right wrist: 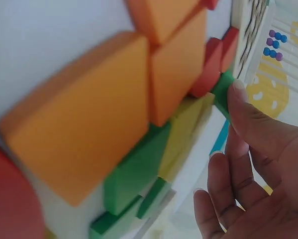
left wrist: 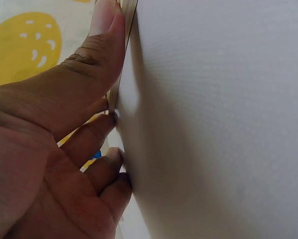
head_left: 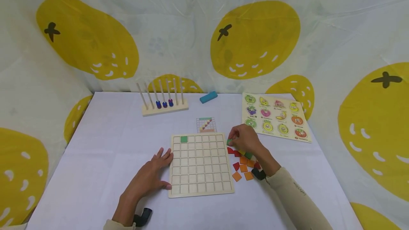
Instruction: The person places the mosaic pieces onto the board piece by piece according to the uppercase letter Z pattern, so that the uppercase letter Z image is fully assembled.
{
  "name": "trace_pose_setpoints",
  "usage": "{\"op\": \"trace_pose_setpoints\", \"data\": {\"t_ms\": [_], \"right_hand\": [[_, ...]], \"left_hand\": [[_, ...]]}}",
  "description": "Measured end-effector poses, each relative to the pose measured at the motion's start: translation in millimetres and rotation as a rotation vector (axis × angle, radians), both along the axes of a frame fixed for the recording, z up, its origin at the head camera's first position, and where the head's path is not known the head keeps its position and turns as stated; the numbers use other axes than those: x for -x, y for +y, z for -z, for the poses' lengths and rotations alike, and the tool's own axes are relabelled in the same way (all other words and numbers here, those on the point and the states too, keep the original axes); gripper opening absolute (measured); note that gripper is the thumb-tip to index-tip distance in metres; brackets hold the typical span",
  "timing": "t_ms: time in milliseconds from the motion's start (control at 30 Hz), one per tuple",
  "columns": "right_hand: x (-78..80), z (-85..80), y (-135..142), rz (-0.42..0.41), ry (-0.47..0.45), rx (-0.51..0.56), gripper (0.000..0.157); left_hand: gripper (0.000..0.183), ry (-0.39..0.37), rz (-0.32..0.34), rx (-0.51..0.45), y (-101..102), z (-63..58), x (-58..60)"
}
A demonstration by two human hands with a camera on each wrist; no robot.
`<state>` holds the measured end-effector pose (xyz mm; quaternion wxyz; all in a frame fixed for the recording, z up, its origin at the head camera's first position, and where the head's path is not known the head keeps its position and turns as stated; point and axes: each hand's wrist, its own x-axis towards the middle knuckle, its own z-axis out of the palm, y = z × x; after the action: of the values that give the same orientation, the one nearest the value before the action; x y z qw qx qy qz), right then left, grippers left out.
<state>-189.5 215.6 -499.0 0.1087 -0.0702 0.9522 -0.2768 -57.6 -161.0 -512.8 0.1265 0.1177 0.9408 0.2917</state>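
A wooden grid board [head_left: 200,164] lies on the white table, with one green square tile [head_left: 184,139] in its top row, second cell from the left. My left hand [head_left: 150,176] rests along the board's left edge, thumb near the lower corner and spread fingers higher up. Just past the board's upper right edge, my right hand [head_left: 246,138] pinches another green square tile [right wrist: 222,92] between thumb and fingers. Beneath and beside that hand lies a loose pile of orange square tiles [right wrist: 84,119], red rounded pieces [head_left: 236,166], yellow pieces [right wrist: 181,132] and more green tiles [right wrist: 136,167].
Behind the board lies a small pattern card [head_left: 206,125] with a coloured grid. A wooden peg abacus [head_left: 165,108] with several beads stands at the back left, near a blue block [head_left: 208,97]. At the back right is a fruit picture board [head_left: 275,117].
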Motion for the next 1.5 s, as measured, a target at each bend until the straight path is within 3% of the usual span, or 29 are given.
{"op": "trace_pose_setpoints", "data": {"t_ms": [400, 767, 1200, 1500], "right_hand": [[5.4, -14.1, -24.4, -0.043, 0.131, 0.069, 0.015], [12.1, -19.7, -77.8, -0.113, 0.111, 0.148, 0.015], [18.7, -9.2, -127.8, -0.235, 0.106, 0.110, 0.016], [19.1, -4.2, -143.1, -0.238, 0.106, 0.038, 0.016]], "left_hand": [[0.117, -0.008, -0.014, 0.010, 0.6, 0.6, -0.3], [0.117, 0.003, -0.007, 0.008, 0.3, 1.3, 0.1], [0.118, 0.008, -0.010, 0.014, 0.9, 2.5, 0.2], [0.116, 0.010, -0.007, 0.017, 0.5, 1.6, -0.8]]}}
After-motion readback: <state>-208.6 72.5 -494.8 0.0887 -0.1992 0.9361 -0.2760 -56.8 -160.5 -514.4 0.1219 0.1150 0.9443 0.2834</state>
